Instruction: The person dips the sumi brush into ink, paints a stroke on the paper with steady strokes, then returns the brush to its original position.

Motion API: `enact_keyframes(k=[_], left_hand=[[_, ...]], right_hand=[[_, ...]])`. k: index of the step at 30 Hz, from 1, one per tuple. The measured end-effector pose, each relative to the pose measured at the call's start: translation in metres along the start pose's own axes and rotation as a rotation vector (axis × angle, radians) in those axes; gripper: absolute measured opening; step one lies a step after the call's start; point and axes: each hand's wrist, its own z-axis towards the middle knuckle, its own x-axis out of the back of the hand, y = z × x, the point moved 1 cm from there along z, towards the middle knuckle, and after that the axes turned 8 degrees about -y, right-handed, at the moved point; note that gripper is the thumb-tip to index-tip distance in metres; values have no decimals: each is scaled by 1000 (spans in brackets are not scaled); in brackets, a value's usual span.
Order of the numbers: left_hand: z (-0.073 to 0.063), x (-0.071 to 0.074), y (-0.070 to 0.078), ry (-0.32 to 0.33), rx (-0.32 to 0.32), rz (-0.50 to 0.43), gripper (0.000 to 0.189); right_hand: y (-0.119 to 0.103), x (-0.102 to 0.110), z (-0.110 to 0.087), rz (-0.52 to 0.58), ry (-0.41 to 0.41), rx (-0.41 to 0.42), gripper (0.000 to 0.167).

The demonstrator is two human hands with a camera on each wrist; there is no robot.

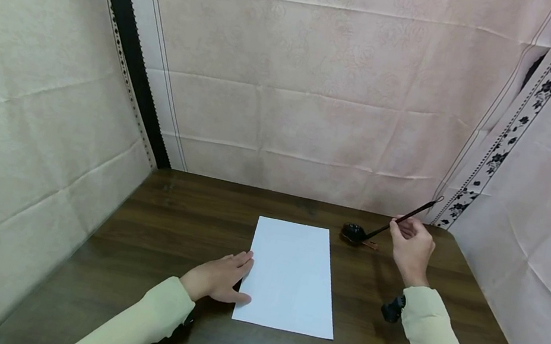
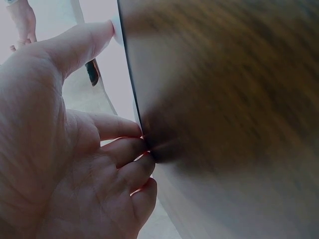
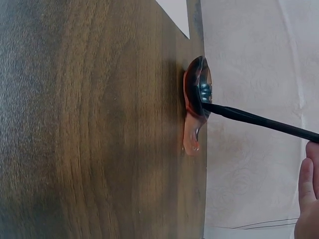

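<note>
My right hand [image 1: 412, 252] pinches a dark writing brush [image 1: 378, 231] partway along its handle, holding it at a slant. The brush's black tip dips into a small spoon-shaped ink dish [image 3: 192, 89]. Black ink shows in the bowl, and a short reddish-brown handle sticks out from it. My left hand [image 1: 218, 277] rests with spread fingers along the left edge of a blank white sheet of paper [image 1: 288, 276]. Its thumb lies on the sheet near the lower left corner, and the fingertips touch the edge higher up.
Dark brown wood-grain table [image 1: 130, 269] lies under everything. Pale cloth hangs [image 1: 301, 80] behind the table and along both sides. The ink dish stands to the right of the sheet, near the table's back edge.
</note>
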Motion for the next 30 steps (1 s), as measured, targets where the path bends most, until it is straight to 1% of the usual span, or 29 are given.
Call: enact_keyframes(k=[10, 21, 30], left_hand=[[-1, 3, 0, -7, 6, 4, 92], [-2, 3, 1, -2, 13, 4, 92], [-2, 1, 2, 2, 12, -13, 92]], right_hand=[[-6, 3, 5, -33, -21, 12, 19], [-13, 2, 13, -10, -12, 43, 20], [-10, -1, 9, -11, -31, 7, 23]])
